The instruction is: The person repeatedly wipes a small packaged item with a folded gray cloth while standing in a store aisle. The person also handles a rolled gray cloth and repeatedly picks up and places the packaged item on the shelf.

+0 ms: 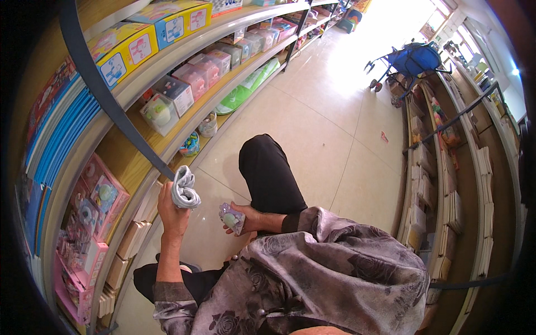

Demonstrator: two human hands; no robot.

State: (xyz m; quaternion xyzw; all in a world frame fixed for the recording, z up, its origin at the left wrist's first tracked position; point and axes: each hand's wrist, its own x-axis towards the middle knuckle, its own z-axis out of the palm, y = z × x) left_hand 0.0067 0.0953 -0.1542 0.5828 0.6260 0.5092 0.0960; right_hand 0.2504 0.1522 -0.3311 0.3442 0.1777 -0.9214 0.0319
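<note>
My left hand [173,209] is closed around a rolled grey cloth [184,188], beside the dark metal upright [121,113] of the shelving on the left. In my right hand [248,218], lower and in front of my bent knee, lies a small packaged item [232,218], clear and purplish with a pale green part; its exact kind cannot be told. Nearest the cloth on the shelves are a small tub of colourful pieces [189,143], a whitish basket [208,125] and a clear box with a green figure [159,113].
Boxed toys [178,94] and blue flat items [63,134] fill the left shelves, with pink toy boxes [86,234] low down. A green-and-white item [247,88] lies on the bottom shelf. Right-hand shelves hold stacked books or paper [454,211]. A blue stroller [412,60] stands up the aisle.
</note>
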